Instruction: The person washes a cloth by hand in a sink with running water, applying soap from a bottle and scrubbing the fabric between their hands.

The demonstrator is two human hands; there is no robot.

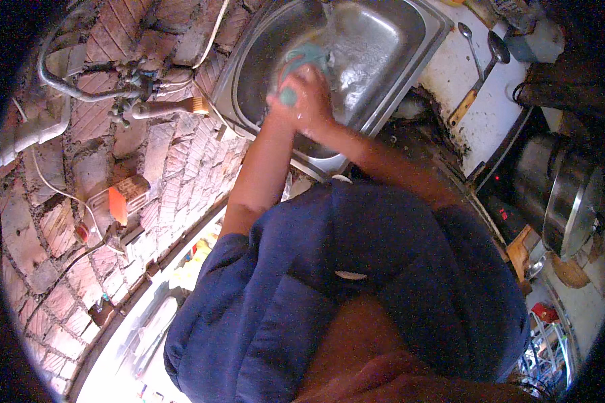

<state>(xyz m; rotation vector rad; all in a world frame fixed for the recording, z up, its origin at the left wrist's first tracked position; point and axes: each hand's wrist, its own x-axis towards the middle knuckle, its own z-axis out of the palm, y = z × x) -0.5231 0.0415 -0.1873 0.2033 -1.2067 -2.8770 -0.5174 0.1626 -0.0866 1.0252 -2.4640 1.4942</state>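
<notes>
Over the stainless steel sink, both my hands are pressed together around a wet, pale green cloth. My left hand is on the left side of the bunched cloth, and a small green end bulges out between the hands. My right hand wraps the cloth from the right, its fingers overlapping the left hand. Most of the cloth spreads beyond the knuckles, close to the basin floor. Water glistens on the basin and on my skin. Where the fingers overlap, their exact grip is hidden.
A brick wall with a tap and pipes stands at left; a wooden-handled brush rests there. On the right are a spoon, a wooden-handled ladle and a lidded metal pot on a dark cooktop.
</notes>
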